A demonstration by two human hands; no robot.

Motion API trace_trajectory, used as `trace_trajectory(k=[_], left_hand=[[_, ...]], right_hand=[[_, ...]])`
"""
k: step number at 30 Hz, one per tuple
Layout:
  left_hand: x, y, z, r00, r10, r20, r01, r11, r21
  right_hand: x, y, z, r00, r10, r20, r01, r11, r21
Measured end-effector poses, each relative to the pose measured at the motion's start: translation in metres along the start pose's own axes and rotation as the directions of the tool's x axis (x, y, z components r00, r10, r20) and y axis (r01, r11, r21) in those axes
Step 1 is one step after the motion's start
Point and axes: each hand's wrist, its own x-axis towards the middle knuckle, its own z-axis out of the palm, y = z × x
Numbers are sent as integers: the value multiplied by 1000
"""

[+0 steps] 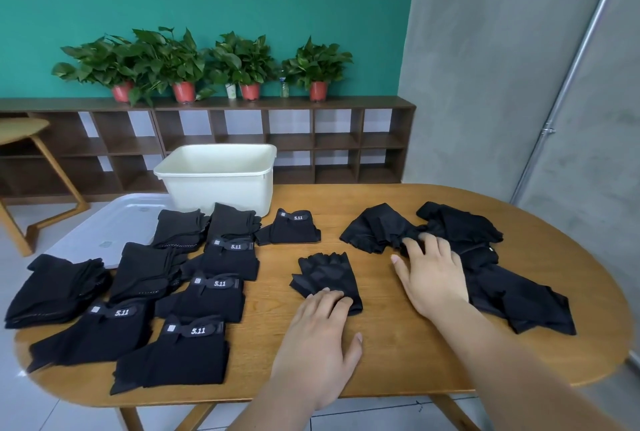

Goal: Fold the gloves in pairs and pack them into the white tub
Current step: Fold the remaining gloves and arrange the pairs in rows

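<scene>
A black fingerless glove (323, 273) lies flat at the table's middle. My left hand (317, 344) rests on its wrist end with straight fingers. My right hand (431, 274) lies spread on a loose heap of black gloves (457, 243) at the right, fingertips touching the heap's middle. Several folded black pairs (211, 295), some with "5.11" labels, cover the table's left half. The white tub (211, 177) stands at the far left edge, and no gloves show inside it.
The tub's white lid (110, 226) lies flat beside it at the table's left end. The oval wooden table (398, 354) ends close on the right and front. Behind stand a dark shelf unit (311, 139) with potted plants (183, 63) and a wooden chair (31, 153).
</scene>
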Motion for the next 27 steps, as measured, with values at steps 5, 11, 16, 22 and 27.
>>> trace_trajectory(k=[5,11,16,22,27], left_hand=[[1,-1,1,1000,6,-5,-6,1000,-1],[0,0,-1,1000,1,-2,-1,1000,-19],[0,-1,-4,1000,-10,10,10,1000,-17],[-2,1,-5,999,-24,22,25,1000,-15],[-2,4,-5,999,-33,15,34,999,-6]], right_hand=[[24,-22,9,947,-146,287,105,983,152],[42,-22,8,993,-107,57,84,946,314],[17,-4,-17,920,-43,-390,238,851,467],[-19,14,-1,960,-103,-262,199,907,370],[-32,-17,-5,965,-260,35,238,925,297]])
